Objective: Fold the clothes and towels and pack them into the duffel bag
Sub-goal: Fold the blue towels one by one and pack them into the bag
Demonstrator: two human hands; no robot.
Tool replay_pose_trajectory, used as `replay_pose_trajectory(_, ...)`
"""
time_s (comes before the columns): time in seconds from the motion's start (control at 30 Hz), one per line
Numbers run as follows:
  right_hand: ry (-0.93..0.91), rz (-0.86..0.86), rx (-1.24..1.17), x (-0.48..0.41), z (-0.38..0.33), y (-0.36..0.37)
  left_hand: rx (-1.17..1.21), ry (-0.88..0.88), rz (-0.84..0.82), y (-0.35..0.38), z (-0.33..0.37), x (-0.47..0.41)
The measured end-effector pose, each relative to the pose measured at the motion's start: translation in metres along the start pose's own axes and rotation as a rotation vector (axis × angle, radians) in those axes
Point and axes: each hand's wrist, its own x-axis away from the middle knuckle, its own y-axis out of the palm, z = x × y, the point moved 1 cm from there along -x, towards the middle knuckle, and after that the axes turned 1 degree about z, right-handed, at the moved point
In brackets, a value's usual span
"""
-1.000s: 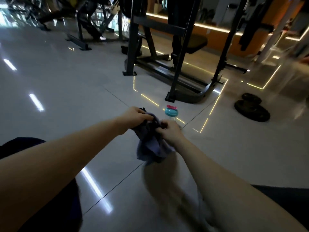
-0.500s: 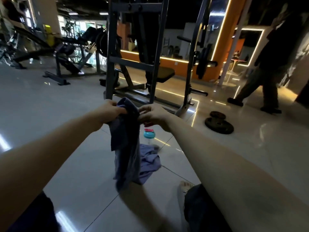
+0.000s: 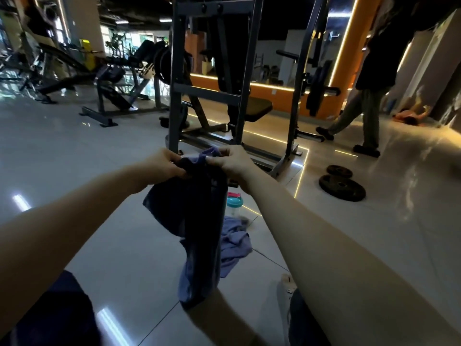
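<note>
Head view: our left hand (image 3: 167, 164) and right hand (image 3: 230, 161), close together, each pinch the dark blue garment (image 3: 197, 221) by its top edge. It hangs below them, we judge to straighten it for folding.
</note>
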Motion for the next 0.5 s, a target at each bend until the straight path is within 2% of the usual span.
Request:
replay_pose_trajectory(0.13, 0.085, 0.181, -0.145, -0.018, 0.012, -0.009, 0.079, -0.038, 0.027, -0.013, -0.019, -0.004)
replay_pose_trajectory(0.3, 0.107, 0.360, -0.244, -0.025, 0.019, -0.004, 0.075, -0.067, 0.066, -0.026, -0.045, -0.004)
replay_pose_trajectory(0.5, 0.139, 0.323, -0.407, -0.030, 0.017, -0.005, 0.307, -0.018, 0.320, -0.057, -0.055, 0.002)
